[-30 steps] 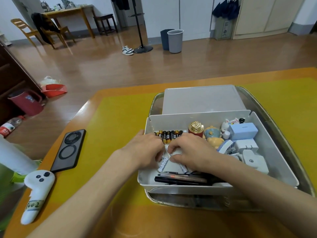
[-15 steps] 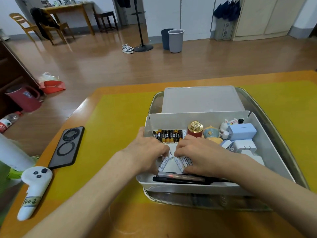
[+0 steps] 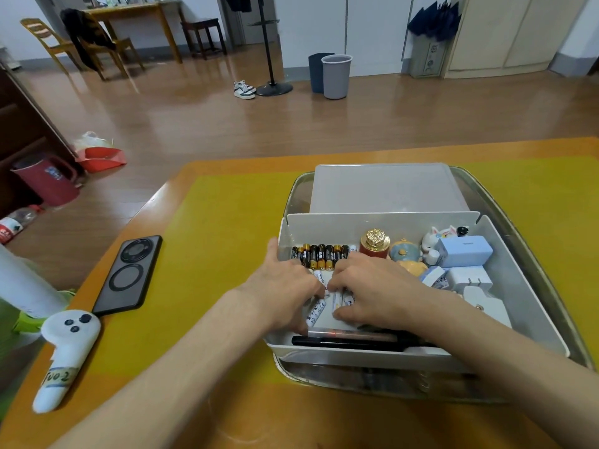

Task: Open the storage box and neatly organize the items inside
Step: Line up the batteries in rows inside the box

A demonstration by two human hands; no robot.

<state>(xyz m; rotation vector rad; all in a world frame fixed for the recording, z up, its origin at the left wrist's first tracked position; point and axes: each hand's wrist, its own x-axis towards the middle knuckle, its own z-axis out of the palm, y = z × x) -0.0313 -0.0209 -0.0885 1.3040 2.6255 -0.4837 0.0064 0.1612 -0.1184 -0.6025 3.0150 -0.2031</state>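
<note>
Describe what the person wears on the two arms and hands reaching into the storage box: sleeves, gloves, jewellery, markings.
Both forearms are bare as far up as the view shows; no sleeve cuff appears. The left hand and right hand wear no gloves. No watch, bracelet or ring is visible on either wrist or on the fingers that show, and no markings. Some fingertips are hidden among the items.

The left half of the open white plastic storage box is occupied by the left hand and the right hand, which are placed close together over loose white cylindrical batteries. Behind them, the way is blocked by a row of black-and-gold batteries along the back wall. The front edge is closed by a long black marker pen. The right half is crowded by a red jar with gold lid, a light-blue rectangular charger and white plug adapters. Free yellow table surface is found left of the box, up to a black smartphone.
</note>
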